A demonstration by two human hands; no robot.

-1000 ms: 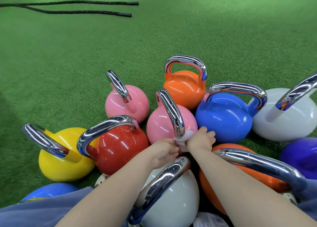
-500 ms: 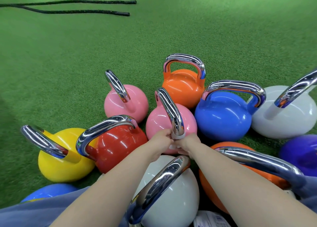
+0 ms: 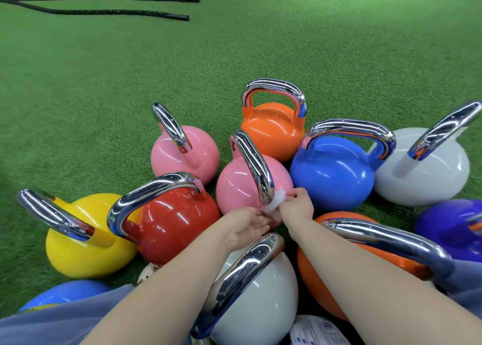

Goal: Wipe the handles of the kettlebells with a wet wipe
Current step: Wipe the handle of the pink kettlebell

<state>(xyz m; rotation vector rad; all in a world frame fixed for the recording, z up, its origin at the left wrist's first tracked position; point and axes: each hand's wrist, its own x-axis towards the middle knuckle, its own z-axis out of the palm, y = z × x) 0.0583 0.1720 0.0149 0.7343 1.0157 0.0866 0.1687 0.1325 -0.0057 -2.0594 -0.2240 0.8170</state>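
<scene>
Head view: both forearms reach in, the right hand pinching a white wipe wrapped around the near foot of the chrome handle of a pink kettlebell. The left hand lies palm-up, fingers loosely curled, touching the wipe's lower edge. Coloured kettlebells crowd around on green turf.

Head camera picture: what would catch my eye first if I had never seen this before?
A tight cluster of shiny kettlebells on green turf: yellow, red, blue and more. In the middle, both hands work a white wet wipe around the base of the near pink kettlebell's chrome handle, the right hand pinching it. Two black ropes lie far left.
</scene>
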